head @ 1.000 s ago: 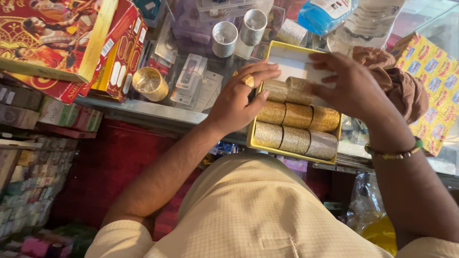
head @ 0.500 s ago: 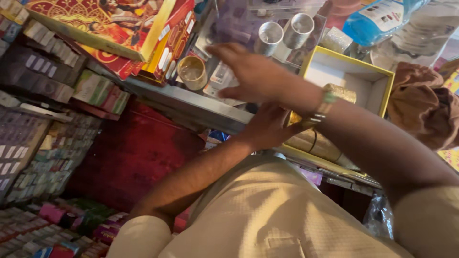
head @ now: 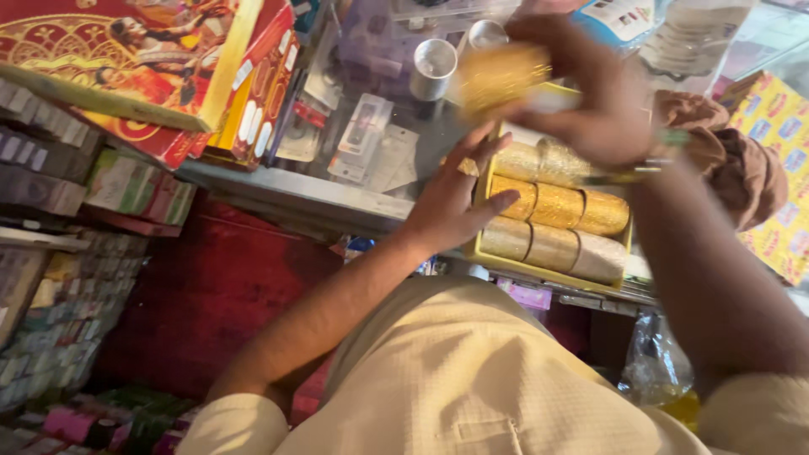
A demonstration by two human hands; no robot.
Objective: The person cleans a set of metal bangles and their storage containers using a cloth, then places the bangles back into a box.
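Head view, looking down over the person's cream shirt [head: 455, 379] at a glass worktop [head: 337, 190]. The right hand [head: 581, 93], at 12 o'clock in the frame, has its grip clamped on a blurred stack of gold bangles [head: 501, 76], held in the air just above the far end of the yellow box [head: 548, 271]. The left hand [head: 455, 202] rests against the box's left wall, at 9 o'clock from the box; its grip is apart, fingers spread, a gold ring [head: 466, 167] on one finger. Inside the box lie further gold bangle rolls [head: 556, 205] in rows, side by side and touching, with paler rolls [head: 552, 247] in the row nearest the person. The right wrist carries a bead bracelet [head: 666, 139]. A brown cloth [head: 733, 160] lies at 3 o'clock from the box. Two silver bangle stacks [head: 434, 67] stand upright at 11 o'clock from the box. Red and gold printed boxes [head: 143, 59] are piled at 10 o'clock on the worktop. A yellow printed sheet [head: 779, 152] lies at the right edge.
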